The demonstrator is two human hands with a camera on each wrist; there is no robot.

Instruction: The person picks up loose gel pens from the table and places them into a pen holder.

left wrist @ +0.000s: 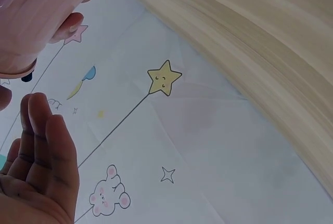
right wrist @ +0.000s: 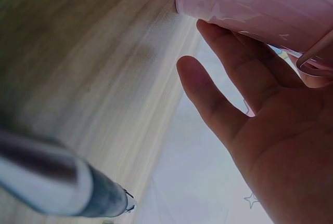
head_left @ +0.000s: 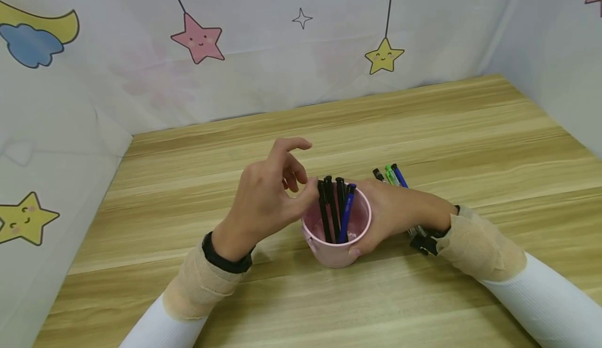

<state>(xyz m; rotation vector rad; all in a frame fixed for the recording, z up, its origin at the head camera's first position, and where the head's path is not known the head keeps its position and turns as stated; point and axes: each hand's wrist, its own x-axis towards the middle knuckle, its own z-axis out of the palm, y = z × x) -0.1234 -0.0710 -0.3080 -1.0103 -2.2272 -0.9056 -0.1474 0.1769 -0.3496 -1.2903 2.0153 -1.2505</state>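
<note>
A pink bucket (head_left: 335,256) stands on the wooden table, tilted slightly, with several black pens (head_left: 333,209) and a blue pen (head_left: 347,216) upright inside. My right hand (head_left: 395,207) grips the bucket from its right side, thumb at the front near the rim. The right wrist view shows fingers (right wrist: 242,65) against the bucket's pink wall (right wrist: 250,5). My left hand (head_left: 268,196) is raised at the bucket's left, its fingers bent and spread apart from the thumb, which overlaps the rim beside the pens. Nothing shows between the left fingers (left wrist: 57,151) in the left wrist view.
Behind my right wrist lie more pens, among them a green pen (head_left: 390,174) and a blue-capped one (head_left: 400,175), partly hidden by the arm. A white cloth wall (head_left: 263,71) printed with stars borders the back and sides of the table (head_left: 188,170).
</note>
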